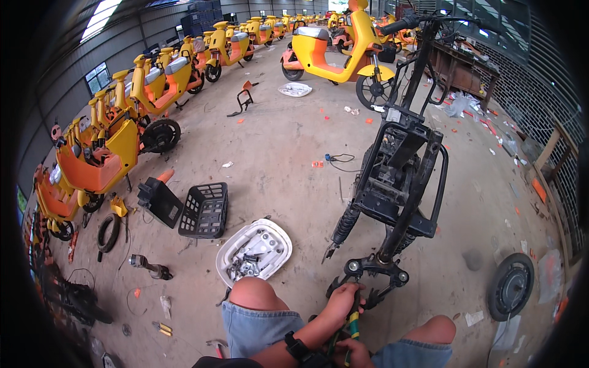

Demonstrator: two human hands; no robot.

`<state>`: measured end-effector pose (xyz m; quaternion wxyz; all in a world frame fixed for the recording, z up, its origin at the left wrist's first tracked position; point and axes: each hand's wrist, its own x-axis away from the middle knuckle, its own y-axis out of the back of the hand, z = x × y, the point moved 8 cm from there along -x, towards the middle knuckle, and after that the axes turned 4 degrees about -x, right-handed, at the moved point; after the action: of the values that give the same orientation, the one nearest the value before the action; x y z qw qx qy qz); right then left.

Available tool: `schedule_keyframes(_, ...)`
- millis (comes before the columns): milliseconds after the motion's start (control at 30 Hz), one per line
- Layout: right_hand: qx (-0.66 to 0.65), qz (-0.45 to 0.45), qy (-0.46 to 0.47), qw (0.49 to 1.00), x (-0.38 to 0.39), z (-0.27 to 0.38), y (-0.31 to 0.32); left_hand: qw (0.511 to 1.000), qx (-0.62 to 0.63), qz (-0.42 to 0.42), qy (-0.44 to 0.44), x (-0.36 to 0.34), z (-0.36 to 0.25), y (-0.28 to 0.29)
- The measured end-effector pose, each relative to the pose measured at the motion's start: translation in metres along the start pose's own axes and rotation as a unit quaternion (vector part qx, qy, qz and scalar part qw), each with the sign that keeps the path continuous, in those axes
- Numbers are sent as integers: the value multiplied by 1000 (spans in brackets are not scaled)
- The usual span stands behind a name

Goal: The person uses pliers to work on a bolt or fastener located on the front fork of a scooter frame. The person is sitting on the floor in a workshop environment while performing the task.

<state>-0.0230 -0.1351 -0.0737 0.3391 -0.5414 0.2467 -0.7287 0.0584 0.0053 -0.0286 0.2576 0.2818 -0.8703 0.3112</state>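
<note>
Just in front of my knees, my left hand is closed at the lower end of a stripped black scooter frame. Its fingers wrap a slim banded green-and-yellow thing, perhaps a tool handle, whose upper end is hidden at the forked bracket. Lower down, my right hand closes round the bottom part of the same thing. The black frame stands with its handlebar at the far end and its forked bracket, with no wheel in it, toward me. A shock absorber hangs at its left side.
Left of the frame lie a white tray of metal parts, a black basket, a black box, a power drill and a tire. A wheel lies at right. Yellow scooters stand behind and left.
</note>
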Motion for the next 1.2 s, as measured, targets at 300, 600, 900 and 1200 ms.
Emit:
schedule_keyframes(300, -114, 130, -55, 983, -18, -18, 12, 1000, -6, 2, 0, -2, 1, 4)
schedule_keyframes(600, -206, 225, -73, 950, -19, -21, 8, 999, -31, 4, 6, 4, -6, 2)
schedule_keyframes(900, -213, 225, -82, 947, -27, -29, 23, 1000, -23, 14, 3, 0, -2, 3)
schedule_keyframes(1200, -183, 211, -70, 958, -22, -21, 10, 1000, -28, 10, -8, 1, -3, 2)
